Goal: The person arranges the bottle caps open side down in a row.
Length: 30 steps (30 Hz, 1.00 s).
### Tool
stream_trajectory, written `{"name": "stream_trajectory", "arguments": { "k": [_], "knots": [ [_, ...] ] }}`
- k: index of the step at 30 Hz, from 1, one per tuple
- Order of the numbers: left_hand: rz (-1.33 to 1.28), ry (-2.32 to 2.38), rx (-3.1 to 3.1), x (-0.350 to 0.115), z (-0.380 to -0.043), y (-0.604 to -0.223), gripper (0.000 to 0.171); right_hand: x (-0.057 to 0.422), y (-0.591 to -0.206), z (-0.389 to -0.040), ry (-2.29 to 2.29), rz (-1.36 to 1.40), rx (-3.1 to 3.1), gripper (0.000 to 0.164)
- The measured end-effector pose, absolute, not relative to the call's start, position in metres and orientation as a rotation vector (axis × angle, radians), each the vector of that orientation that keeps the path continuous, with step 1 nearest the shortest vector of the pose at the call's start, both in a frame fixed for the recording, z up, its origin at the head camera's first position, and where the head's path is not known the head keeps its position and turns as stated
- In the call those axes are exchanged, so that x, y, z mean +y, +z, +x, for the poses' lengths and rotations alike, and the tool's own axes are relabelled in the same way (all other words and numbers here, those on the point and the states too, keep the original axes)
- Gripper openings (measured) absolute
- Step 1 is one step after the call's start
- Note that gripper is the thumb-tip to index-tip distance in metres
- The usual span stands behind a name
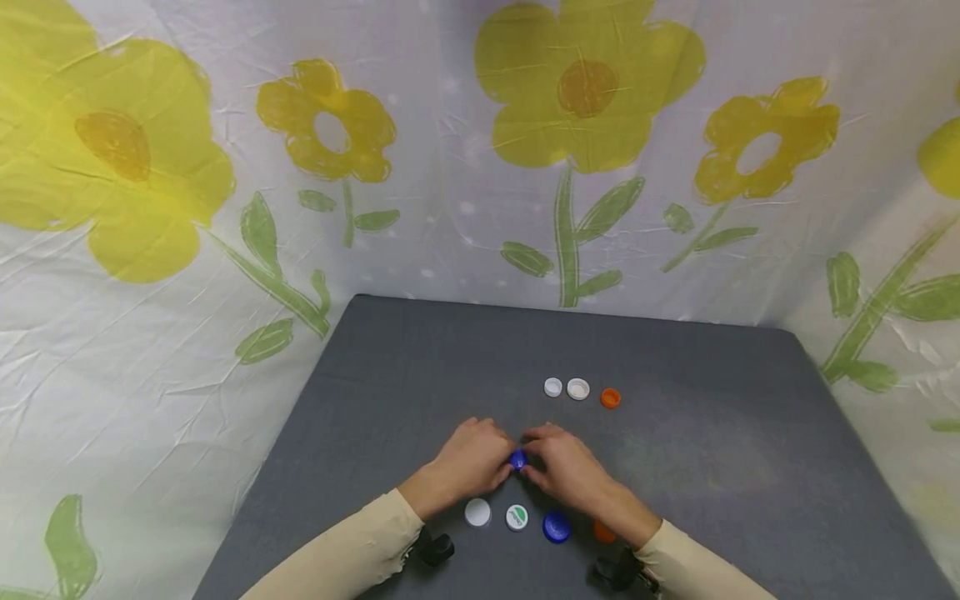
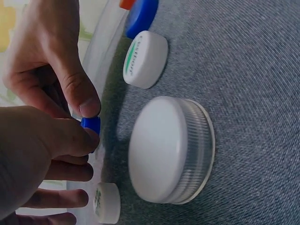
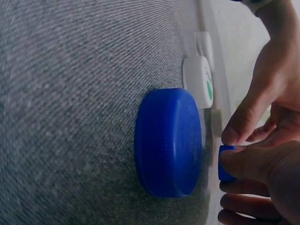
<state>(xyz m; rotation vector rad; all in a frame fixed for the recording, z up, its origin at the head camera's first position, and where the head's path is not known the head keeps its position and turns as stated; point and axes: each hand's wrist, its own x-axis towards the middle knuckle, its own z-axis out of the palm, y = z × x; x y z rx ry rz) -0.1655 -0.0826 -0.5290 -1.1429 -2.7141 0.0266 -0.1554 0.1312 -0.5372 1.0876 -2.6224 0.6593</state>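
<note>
A small blue bottle cap (image 1: 518, 459) is held between both hands over the middle of the table. My left hand (image 1: 475, 457) pinches it from the left with thumb and fingers. From the other side my right hand (image 1: 566, 467) grips it too, its thumb at the cap's edge in the right wrist view. Fingers cover much of the cap (image 2: 91, 123) in the left wrist view. Below the hands lie a plain white cap (image 1: 477, 512), a white cap with green print (image 1: 517, 517) and a larger blue cap (image 1: 557, 527). Another white printed cap (image 2: 107, 203) sits beyond the left fingers.
Farther back on the dark grey table (image 1: 450, 350) lie two white caps, one small (image 1: 552, 387) and one wider (image 1: 578, 389), beside an orange cap (image 1: 611, 398). A second orange cap (image 1: 604, 532) is partly hidden by the right forearm. A flowered curtain (image 1: 435, 208) surrounds the table.
</note>
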Motion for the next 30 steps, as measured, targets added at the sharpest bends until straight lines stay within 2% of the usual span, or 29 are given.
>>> {"name": "stream_trajectory", "arguments": {
  "k": [8, 17, 26, 30],
  "knots": [
    [-1.126, 0.145, -2.656, -0.079, -0.163, -0.534, 0.022, 0.126, -0.532, -0.150, 0.522, 1.053, -2.717, 0.017],
    [-1.120, 0.233, -2.590, -0.076, -0.161, -0.541, 0.021, 0.124, -0.534, -0.151, 0.458, 1.095, -2.732, 0.014],
    [-1.104, 0.158, -2.651, -0.083, -0.174, -0.520, 0.029, 0.142, -0.519, -0.159, 0.499, 1.014, -2.755, 0.025],
    [-1.092, 0.130, -2.649, -0.084, -0.182, -0.508, 0.028, 0.151, -0.508, -0.168, 0.471, 0.964, -2.747, 0.030]
  ]
}}
